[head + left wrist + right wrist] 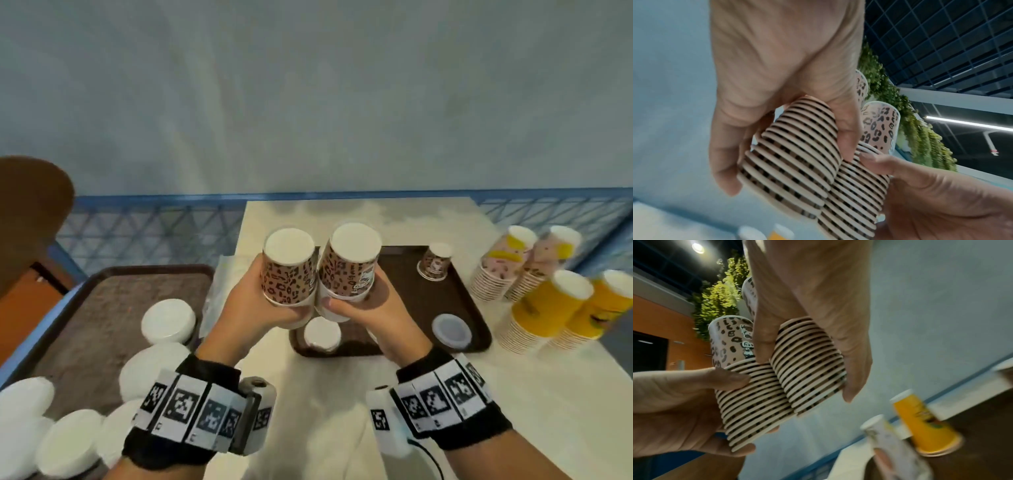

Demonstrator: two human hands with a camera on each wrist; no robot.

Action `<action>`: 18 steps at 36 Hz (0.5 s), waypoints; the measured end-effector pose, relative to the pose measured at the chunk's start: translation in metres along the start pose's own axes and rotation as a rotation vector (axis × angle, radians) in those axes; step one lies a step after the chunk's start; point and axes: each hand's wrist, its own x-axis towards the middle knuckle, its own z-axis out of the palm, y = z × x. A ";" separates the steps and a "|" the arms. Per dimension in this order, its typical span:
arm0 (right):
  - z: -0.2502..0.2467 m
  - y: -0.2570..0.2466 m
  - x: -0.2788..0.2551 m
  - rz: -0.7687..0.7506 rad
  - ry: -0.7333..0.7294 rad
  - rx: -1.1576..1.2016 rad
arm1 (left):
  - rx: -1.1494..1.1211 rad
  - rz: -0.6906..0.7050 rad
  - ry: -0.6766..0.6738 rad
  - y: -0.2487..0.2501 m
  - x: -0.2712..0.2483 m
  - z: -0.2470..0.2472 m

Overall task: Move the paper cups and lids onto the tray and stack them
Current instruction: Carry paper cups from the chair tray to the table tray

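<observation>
Above the near edge of the brown tray [479, 322], two stacks of upside-down leopard-print paper cups are held side by side and touching, the left stack [289, 270] gripped by the left hand [253, 305] and the right stack [347, 263] by the right hand [373, 308], each hand's fingers and thumb curled round the lower rims. The wrist views show each stack as many nested cups, their rolled rims forming tight cream-and-black bands beneath one fully visible printed cup with a white base. The job looks to be at an early-to-middle stage: on the tray already stand one small inverted patterned cup [434, 262] at the far side, a translucent lid [451, 330] near the front right corner and a white lid [322, 334] at the front left, while the two held stacks are not yet set down. Still off the tray, on the white bench [342, 411] to the right, wait pink-and-yellow cup stacks [513, 263] and yellow cup stacks [555, 308]. To the left, a second tray [102, 308] carries several white lids [168, 320], which also appear left to move.
</observation>
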 end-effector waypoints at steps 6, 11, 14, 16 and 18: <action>-0.111 0.020 -0.052 0.078 0.175 -0.012 | -0.027 0.013 -0.216 0.011 0.003 0.111; -0.187 0.030 -0.087 0.082 0.291 0.014 | -0.046 0.029 -0.348 0.012 0.010 0.201; -0.229 0.040 -0.102 0.121 0.367 0.019 | -0.106 0.013 -0.418 0.009 0.012 0.254; -0.257 0.048 -0.111 0.159 0.409 0.010 | -0.133 -0.012 -0.461 0.006 0.013 0.286; -0.282 0.059 -0.118 0.197 0.429 -0.006 | -0.146 -0.032 -0.469 0.001 0.012 0.317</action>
